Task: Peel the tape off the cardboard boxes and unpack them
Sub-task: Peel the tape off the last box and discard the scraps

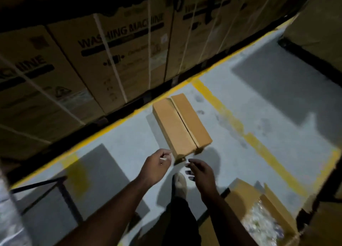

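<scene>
A long brown cardboard box (180, 123) lies on the grey floor with its two top flaps closed along a centre seam. My left hand (157, 164) is just left of the box's near end, fingers curled, pinching a small pale strip that looks like tape. My right hand (200, 171) hovers below the near end, fingers loosely bent, holding nothing that I can make out. A scrap of brown tape hangs at the box's near corner (180, 159).
An opened cardboard box (246, 195) with clear plastic wrap inside sits at the lower right. Large washing machine cartons (118, 51) line the far side behind a yellow floor line. A black metal frame (46, 186) stands at left. My shoe (180, 184) is below the hands.
</scene>
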Available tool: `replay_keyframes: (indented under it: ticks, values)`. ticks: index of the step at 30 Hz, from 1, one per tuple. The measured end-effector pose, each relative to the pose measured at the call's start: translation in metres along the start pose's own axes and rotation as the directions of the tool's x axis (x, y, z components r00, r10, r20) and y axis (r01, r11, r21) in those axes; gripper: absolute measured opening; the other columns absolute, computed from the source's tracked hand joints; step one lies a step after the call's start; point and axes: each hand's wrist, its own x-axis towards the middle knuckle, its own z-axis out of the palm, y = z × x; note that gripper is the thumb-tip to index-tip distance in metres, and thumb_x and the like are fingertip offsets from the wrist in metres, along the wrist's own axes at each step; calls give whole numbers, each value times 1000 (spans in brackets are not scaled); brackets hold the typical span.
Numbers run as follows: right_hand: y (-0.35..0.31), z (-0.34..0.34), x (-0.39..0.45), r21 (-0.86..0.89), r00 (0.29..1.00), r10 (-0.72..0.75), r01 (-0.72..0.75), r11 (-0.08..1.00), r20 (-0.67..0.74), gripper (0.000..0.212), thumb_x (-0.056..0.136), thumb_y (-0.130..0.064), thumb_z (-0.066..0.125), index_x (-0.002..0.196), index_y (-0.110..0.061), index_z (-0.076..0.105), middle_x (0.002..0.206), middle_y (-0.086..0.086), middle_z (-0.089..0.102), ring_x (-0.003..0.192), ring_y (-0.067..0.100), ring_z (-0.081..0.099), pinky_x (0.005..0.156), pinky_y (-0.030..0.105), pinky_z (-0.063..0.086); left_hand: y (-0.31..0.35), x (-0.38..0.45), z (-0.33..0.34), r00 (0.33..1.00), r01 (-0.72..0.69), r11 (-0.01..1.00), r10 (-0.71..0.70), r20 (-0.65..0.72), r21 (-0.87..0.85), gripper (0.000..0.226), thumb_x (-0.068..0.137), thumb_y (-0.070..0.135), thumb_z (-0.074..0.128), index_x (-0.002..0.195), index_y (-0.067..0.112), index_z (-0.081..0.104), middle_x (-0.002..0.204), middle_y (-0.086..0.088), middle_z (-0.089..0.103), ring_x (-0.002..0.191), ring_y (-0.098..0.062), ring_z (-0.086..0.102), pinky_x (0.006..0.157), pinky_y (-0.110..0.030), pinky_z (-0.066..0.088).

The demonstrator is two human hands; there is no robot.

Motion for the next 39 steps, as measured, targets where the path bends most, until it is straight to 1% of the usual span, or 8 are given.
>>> replay_keyframes:
  ticks: [6, 10, 13, 17, 23, 26, 33, 39]
  values:
    - [55, -11, 245, -162, 993, 92, -79, 984, 74, 18, 99, -21, 66, 114, -18, 75, 109, -3, 76, 101, 16, 71, 94, 35, 54, -23, 180, 94, 990, 142, 986, -144, 9, 83, 25, 100, 10, 58, 119, 26, 59, 106, 8, 67, 96, -12, 66, 78, -9, 48]
    - [141, -2, 392, -404, 953, 239, -147, 903, 186, 62, 82, -47, 64, 137, -18, 64, 137, 1, 66, 124, 23, 62, 110, 42, 47, -67, 272, 141, 974, 213, 969, -220, 53, 125, 30, 100, 12, 59, 128, 21, 59, 112, 9, 65, 98, -11, 67, 79, -11, 48]
    - [174, 11, 450, -508, 931, 312, -180, 842, 188, 63, 90, -27, 73, 146, -9, 53, 147, 8, 56, 133, 29, 55, 111, 42, 44, -107, 330, 162, 952, 279, 942, -297, 76, 184, 39, 100, 11, 60, 139, 12, 56, 129, -2, 67, 118, -21, 65, 92, -19, 49]
    - [227, 17, 501, -695, 948, 306, -163, 700, 87, 40, 78, -24, 76, 112, -10, 60, 119, 10, 61, 113, 34, 63, 93, 43, 55, -155, 393, 181, 902, 380, 893, -415, 115, 242, 47, 101, 15, 58, 147, 13, 50, 148, -5, 56, 131, -23, 57, 107, -33, 47]
    - [236, 40, 511, -771, 956, 289, -142, 621, 57, 69, 78, -64, 68, 133, -24, 56, 110, 2, 71, 105, 30, 66, 93, 40, 51, -199, 411, 185, 845, 513, 842, -529, 77, 165, 44, 99, 24, 63, 142, 16, 53, 140, -2, 61, 123, -21, 61, 102, -32, 49]
    - [222, 47, 495, -709, 918, 300, -29, 704, 261, 61, 92, -64, 56, 104, -6, 75, 84, 6, 67, 79, 28, 68, 61, 28, 44, -197, 393, 180, 816, 573, 813, -578, 28, 101, 47, 99, 29, 66, 142, 16, 52, 138, -3, 62, 110, -15, 62, 100, -32, 50]
    - [135, 44, 405, -572, 910, -280, 412, 710, 307, 42, 100, -38, 53, 67, -16, 67, 57, 2, 60, 50, 10, 52, 45, 11, 24, -155, 322, 115, 603, 732, 561, -798, -17, -386, 51, 101, 54, 55, 143, 26, 46, 136, 1, 50, 106, -17, 57, 100, -50, 52]
    - [19, 45, 256, -372, 923, -187, 312, 874, 337, 31, 92, -44, 68, 80, -17, 76, 72, -7, 74, 69, 11, 72, 63, 32, 57, -134, 216, 41, 644, 556, 605, -747, -164, -570, 51, 97, 67, 49, 126, 26, 59, 139, 2, 59, 121, -19, 57, 109, -41, 43]
